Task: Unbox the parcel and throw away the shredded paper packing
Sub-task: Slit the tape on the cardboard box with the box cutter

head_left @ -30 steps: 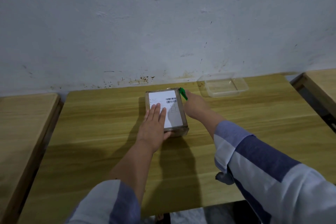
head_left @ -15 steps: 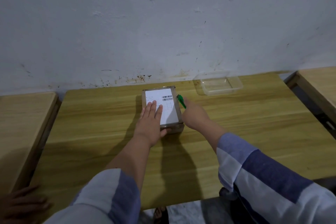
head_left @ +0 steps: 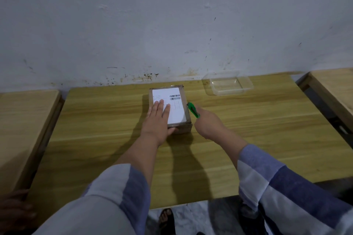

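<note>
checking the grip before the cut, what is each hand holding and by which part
The right hand holds a green cutter by its rear end. The left hand grips nothing; it presses flat on the parcel.

I see open table (head_left: 257, 139) right of the box (head_left: 188, 127) and in front of it. My left hand (head_left: 159, 120) covers the box top, my right hand (head_left: 207, 123) with cutter (head_left: 193, 109) crowds its right side. A tray (head_left: 228, 84) and wall (head_left: 172, 25) block the far edge.
</note>
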`<state>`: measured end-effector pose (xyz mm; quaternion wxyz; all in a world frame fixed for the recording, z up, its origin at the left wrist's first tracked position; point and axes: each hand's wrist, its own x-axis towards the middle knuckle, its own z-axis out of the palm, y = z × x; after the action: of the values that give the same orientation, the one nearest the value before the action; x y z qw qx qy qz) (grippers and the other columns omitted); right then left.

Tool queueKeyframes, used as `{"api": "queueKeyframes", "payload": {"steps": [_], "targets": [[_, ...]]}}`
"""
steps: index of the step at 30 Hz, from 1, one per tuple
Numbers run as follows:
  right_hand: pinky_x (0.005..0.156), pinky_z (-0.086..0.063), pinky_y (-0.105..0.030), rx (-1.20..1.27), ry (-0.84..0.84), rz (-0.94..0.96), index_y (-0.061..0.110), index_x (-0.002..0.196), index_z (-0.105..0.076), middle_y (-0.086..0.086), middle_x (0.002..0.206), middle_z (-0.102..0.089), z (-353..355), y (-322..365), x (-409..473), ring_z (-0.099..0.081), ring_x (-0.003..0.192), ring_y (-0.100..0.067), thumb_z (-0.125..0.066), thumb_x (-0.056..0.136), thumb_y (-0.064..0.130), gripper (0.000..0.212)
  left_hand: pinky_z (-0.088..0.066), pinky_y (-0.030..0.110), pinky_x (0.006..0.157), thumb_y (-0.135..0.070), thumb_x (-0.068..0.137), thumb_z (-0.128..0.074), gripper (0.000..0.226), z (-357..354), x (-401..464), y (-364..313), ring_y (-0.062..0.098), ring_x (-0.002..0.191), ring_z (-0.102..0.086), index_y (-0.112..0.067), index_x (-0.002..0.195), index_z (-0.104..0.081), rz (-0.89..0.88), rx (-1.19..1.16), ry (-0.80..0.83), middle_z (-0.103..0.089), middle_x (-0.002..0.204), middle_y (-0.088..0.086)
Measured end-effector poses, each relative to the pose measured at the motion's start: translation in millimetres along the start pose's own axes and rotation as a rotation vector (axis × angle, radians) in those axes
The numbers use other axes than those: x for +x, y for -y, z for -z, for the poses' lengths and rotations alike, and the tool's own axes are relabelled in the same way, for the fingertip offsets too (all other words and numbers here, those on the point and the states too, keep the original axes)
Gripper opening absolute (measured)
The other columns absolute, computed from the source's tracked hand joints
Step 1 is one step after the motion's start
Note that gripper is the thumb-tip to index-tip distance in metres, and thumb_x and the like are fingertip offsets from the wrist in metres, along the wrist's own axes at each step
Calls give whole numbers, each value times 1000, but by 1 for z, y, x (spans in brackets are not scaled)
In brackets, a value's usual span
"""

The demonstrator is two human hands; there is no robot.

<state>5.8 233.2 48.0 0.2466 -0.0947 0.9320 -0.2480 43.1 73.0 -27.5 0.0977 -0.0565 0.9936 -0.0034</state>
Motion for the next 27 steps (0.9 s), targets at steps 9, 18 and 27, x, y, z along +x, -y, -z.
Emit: {"api": "queueKeyframes", "payload": {"steps": [9, 18, 27], "targets": [[70, -43, -30, -1, -1, 12, 26, 150, -18, -15, 130, -56, -8, -11, -16, -58, 106, -31, -39, 92, 5, 65, 6, 39, 120, -65, 89, -34, 91, 0, 2, 2, 27, 148, 13, -13, 152, 7, 13, -42, 0, 14, 160, 12], [79, -46, -32, -7, 24, 14, 26, 150, -17, -15, 130, -57, -11, -19, -28, -56, 110, -32, -38, 91, 6, 65, 4, 39, 121, -65, 89, -35, 92, -1, 2, 3, 26, 148, 13, -13, 152, 7, 18, -54, -10, 14, 160, 11], [51, -43, -28, 180, 46, -11, 30, 142, -38, -15, 116, -61, 2, -39, -38, -49, 64, -18, -35, 84, 1, 65, 6, 38, 121, -65, 89, -36, 91, 0, -1, 5, 24, 148, 15, -15, 152, 7, -4, -110, -27, 15, 160, 10]]}}
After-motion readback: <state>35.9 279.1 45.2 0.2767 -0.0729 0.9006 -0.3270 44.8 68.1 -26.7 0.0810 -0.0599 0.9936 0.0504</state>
